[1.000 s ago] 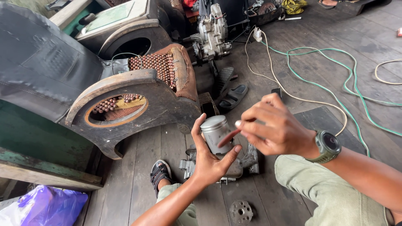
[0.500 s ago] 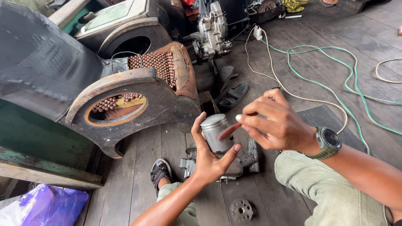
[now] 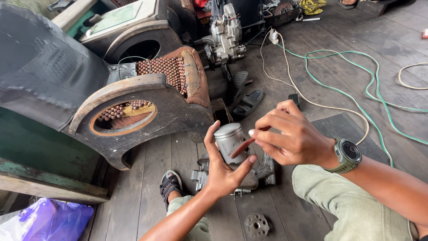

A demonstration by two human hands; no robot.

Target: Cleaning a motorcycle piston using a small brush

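Left hand (image 3: 223, 172): fingers wrapped around a metal piston (image 3: 228, 142), held upright above the wooden floor (image 3: 147, 178).
Right hand (image 3: 290, 138): pinching a reddish strip (image 3: 243, 146) against the piston's side.
Change: strip has slid lower along the side since 1 second ago; working continues.

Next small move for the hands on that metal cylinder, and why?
Probably draw the red tool on along the side of the metal cylinder. The left hand grips the cylinder upright between thumb and fingers, and the right hand has the tool's tip against its wall, so contact is already made.
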